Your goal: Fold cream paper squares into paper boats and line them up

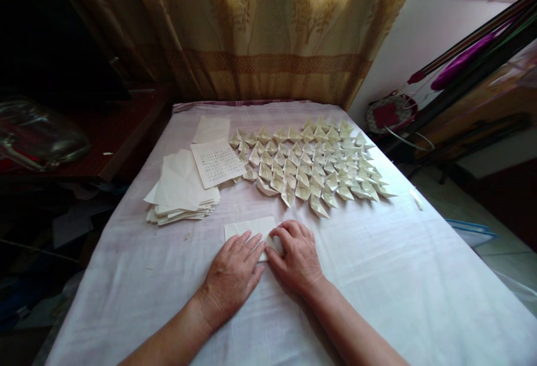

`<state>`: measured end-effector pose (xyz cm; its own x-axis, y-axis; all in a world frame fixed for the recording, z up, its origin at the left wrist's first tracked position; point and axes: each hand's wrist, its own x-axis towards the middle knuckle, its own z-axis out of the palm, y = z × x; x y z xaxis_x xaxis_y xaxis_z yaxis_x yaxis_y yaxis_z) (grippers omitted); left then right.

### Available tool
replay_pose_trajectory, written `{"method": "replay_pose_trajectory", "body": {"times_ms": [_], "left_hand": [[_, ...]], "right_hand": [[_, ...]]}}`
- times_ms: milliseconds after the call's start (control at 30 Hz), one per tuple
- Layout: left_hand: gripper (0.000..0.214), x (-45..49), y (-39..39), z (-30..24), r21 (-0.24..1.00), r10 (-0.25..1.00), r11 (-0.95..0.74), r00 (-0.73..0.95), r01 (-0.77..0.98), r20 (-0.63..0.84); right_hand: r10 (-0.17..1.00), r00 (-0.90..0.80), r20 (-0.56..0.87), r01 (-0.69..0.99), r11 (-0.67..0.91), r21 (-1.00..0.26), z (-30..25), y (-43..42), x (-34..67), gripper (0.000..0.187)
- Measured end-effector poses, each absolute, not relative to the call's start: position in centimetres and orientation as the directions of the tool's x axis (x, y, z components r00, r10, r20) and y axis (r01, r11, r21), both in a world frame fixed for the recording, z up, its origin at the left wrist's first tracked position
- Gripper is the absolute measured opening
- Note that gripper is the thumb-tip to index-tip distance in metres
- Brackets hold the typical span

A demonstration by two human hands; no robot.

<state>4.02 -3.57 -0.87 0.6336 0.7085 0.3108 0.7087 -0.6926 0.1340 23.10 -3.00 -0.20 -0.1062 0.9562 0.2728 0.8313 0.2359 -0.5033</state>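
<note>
A cream sheet of paper (247,226) lies on the cloth in front of me, its lower part covered by my hands. My left hand (235,262) rests flat on it with the fingers stretched out. At the paper's right side, my right hand (298,251) has its fingers curled, thumb and forefinger closed on the edge. Beyond the hands stand several rows of folded paper boats (310,164). Left of them is a stack of loose paper sheets (180,187), and a sheet with writing (218,162) overlaps the stack's upper right.
A pale cloth covers the table (398,276). Behind it hangs a gold patterned curtain (272,36). On the left, a dark red cabinet (126,136) carries a clear plastic-looking item (42,131). A bag (390,113) hangs off the table's far right side.
</note>
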Motion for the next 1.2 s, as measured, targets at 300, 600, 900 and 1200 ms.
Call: {"method": "replay_pose_trajectory", "body": {"times_ms": [300,600,900,1200], "left_hand": [[0.041,3.8,-3.6,-1.0,0.169,0.716,-0.692,0.636,0.702,0.29],[0.042,3.3,-3.6,-0.5,0.156,0.691,-0.722,0.69,0.674,0.217],[0.048,1.7,-3.4,-0.3,0.126,0.652,-0.758,0.746,0.64,0.135],[0.049,-1.8,-2.8,-0.1,0.053,0.62,-0.785,0.781,0.618,0.077]], "right_hand": [[0.949,-0.211,0.235,0.764,0.31,-0.566,-0.5,-3.4,25.6,0.021],[0.944,-0.208,0.257,0.756,0.322,-0.57,-0.8,-3.4,25.8,0.022],[0.937,-0.211,0.279,0.767,0.336,-0.547,-0.9,-3.4,25.8,0.022],[0.935,-0.218,0.279,0.761,0.342,-0.552,-1.1,-3.3,25.9,0.022]]}}
